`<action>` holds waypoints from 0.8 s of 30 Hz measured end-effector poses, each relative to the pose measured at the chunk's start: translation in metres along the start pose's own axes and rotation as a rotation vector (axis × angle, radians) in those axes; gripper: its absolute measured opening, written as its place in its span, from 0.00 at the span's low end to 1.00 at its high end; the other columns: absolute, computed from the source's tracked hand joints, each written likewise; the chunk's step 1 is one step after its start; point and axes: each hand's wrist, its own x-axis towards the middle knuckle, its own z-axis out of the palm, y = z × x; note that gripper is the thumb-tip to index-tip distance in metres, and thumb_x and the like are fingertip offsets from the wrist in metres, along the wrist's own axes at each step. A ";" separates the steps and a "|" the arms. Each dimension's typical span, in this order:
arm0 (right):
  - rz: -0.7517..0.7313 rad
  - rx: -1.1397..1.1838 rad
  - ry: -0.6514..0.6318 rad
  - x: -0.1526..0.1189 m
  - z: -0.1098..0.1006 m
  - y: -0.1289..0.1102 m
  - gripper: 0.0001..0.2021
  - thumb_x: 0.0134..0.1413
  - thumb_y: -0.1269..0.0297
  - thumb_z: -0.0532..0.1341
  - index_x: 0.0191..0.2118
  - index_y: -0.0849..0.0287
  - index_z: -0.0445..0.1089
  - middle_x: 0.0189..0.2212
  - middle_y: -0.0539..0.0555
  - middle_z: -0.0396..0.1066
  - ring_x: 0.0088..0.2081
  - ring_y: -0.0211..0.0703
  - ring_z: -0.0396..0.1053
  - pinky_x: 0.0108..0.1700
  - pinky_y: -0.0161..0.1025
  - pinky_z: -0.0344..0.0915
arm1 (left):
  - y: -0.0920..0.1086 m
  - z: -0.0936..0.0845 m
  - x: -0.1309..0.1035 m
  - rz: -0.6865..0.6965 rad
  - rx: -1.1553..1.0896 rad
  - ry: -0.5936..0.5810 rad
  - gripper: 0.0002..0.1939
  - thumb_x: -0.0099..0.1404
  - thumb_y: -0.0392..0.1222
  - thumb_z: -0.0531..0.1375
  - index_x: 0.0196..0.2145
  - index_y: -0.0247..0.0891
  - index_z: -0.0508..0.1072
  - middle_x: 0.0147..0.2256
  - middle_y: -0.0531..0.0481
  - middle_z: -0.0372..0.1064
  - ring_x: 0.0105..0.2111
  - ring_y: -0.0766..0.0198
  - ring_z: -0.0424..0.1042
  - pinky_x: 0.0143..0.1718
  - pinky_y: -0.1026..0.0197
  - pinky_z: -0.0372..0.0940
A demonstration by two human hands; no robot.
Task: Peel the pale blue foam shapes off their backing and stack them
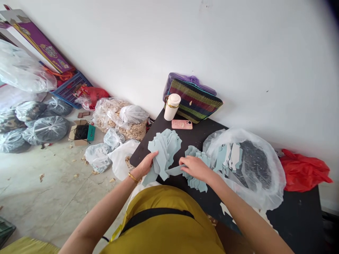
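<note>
My left hand (147, 163) grips the near-left edge of a fanned stack of pale blue-grey cut-out pieces (164, 146) with wavy edges, at the left of the dark table. To its right, my right hand (194, 167) pinches one such flat piece (174, 171), whose far end touches the fan. Beneath and around my right hand lies a second row of overlapping blue-grey pieces (195, 184). Further right, a clear plastic bag (265, 183) with its mouth rolled open holds more pieces (227, 157), some showing white faces.
On the dark table (293, 218) stand a white tumbler (172, 107), a pink phone (182, 124) and a striped mesh bag (197, 102) against the wall. A red plastic bag (304, 171) lies at the right. Several filled bags (124, 123) and a blue crate (71, 88) cover the floor at left.
</note>
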 end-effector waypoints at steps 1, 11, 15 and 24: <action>0.064 0.059 0.011 -0.003 0.003 0.003 0.03 0.60 0.67 0.57 0.34 0.55 0.64 0.31 0.50 0.68 0.31 0.41 0.63 0.31 0.36 0.52 | 0.000 0.000 0.000 0.029 -0.005 -0.001 0.15 0.65 0.46 0.60 0.44 0.34 0.77 0.44 0.41 0.79 0.46 0.52 0.76 0.52 0.53 0.68; 0.447 0.983 0.390 -0.016 0.047 0.016 0.13 0.49 0.50 0.62 0.32 0.55 0.66 0.27 0.48 0.68 0.30 0.43 0.65 0.32 0.39 0.62 | 0.008 0.010 0.008 0.208 -0.176 0.126 0.16 0.63 0.44 0.62 0.47 0.33 0.74 0.41 0.41 0.80 0.45 0.55 0.77 0.53 0.53 0.69; 0.494 1.239 0.592 -0.010 0.048 0.007 0.17 0.43 0.47 0.66 0.32 0.54 0.66 0.28 0.50 0.70 0.29 0.45 0.67 0.30 0.41 0.66 | 0.012 0.016 0.004 0.210 -0.162 0.138 0.17 0.62 0.45 0.64 0.46 0.33 0.74 0.41 0.41 0.80 0.46 0.53 0.76 0.53 0.52 0.69; 0.346 0.820 0.700 0.033 0.059 -0.016 0.15 0.54 0.49 0.60 0.37 0.56 0.69 0.35 0.53 0.72 0.37 0.48 0.68 0.44 0.45 0.65 | -0.006 0.059 -0.008 0.158 -0.022 -0.024 0.17 0.57 0.46 0.67 0.41 0.35 0.76 0.36 0.43 0.80 0.40 0.51 0.77 0.45 0.52 0.70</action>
